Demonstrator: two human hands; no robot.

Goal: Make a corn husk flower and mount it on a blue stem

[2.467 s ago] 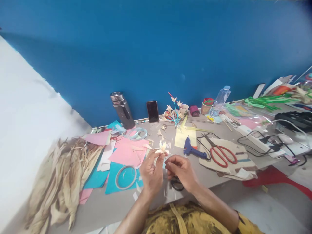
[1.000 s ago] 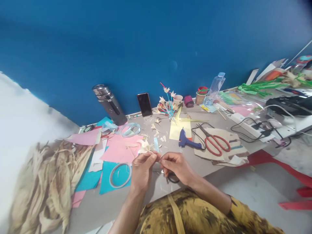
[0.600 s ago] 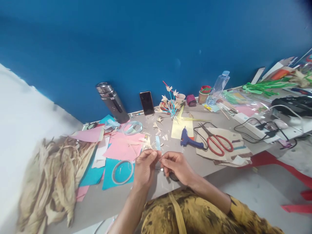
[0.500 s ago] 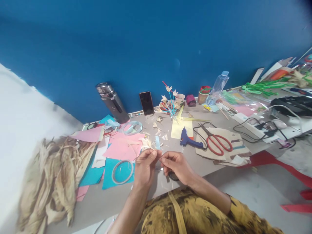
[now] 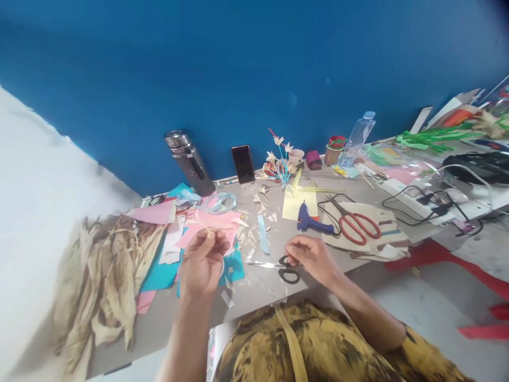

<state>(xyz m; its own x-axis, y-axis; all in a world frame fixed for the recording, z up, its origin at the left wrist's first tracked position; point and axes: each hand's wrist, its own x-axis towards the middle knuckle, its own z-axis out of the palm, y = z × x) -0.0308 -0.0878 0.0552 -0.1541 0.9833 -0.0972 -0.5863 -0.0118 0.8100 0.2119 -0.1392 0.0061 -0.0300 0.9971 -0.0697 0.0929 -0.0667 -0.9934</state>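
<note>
My left hand (image 5: 205, 260) is closed in a pinch above the pink paper (image 5: 225, 220). A thin pale piece, seemingly the corn-husk flower, shows at its fingertips and partly blends with the paper. Over to the right, my right hand (image 5: 314, 259) has its fingers curled at the upper black loop of the small scissors (image 5: 289, 276). Their blades lie on the table, pointing left. Between the hands are a light blue strip (image 5: 263, 234) and scattered husk scraps (image 5: 251, 236).
A blue glue gun (image 5: 312, 222) and large red-handled scissors (image 5: 358, 225) lie to the right. Dried husks (image 5: 115, 281) hang over the left edge. Behind stand a flask (image 5: 191, 164), a phone (image 5: 243, 163), husk flowers on blue stems (image 5: 283, 162) and a plastic bottle (image 5: 358, 139).
My hands have moved apart: the left went left over the pink paper with the pale piece, the right went right to the small scissors' handle. The view has shifted slightly.
</note>
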